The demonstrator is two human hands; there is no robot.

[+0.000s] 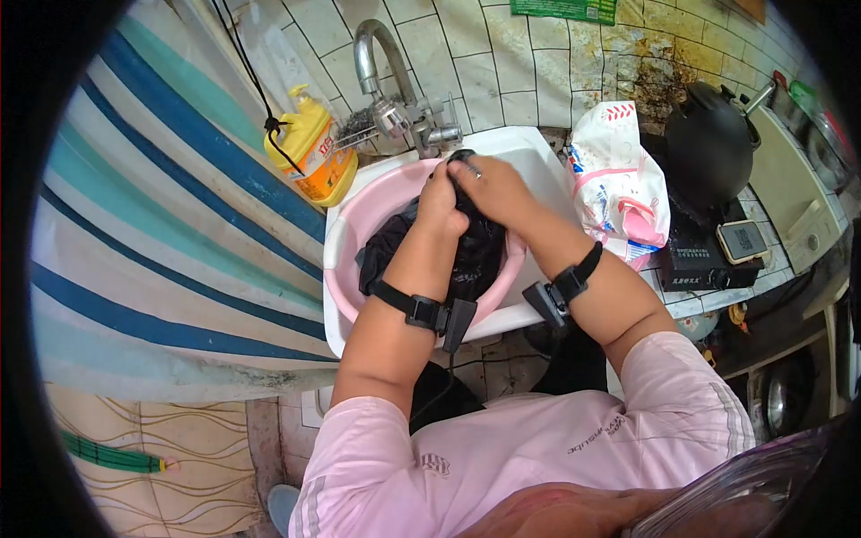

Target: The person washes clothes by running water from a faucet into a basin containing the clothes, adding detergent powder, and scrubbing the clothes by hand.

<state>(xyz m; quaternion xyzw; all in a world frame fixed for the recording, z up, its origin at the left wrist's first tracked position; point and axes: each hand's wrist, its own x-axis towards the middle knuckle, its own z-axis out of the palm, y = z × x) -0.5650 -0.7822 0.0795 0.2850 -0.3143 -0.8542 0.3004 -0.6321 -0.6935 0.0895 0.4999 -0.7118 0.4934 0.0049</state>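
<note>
A pink basin (339, 278) sits in the white sink, with a dark, wet-looking cloth (387, 247) bunched inside it. Over the basin's far side, my left hand (439, 204) is closed around a gathered part of the cloth. Close beside it, my right hand (493, 188) grips the same cloth, with a dark bit showing above the fingers. The cloth hangs from between both hands down into the basin. My forearms hide part of the basin, and the exact kind of garment cannot be made out.
Behind the basin stands a metal faucet (381, 67). A yellow pump bottle (314, 148) is at the left, near a striped curtain (179, 179). To the right are a white plastic bag (619, 170), a black kettle (713, 148) and a phone (742, 240) on a black stove.
</note>
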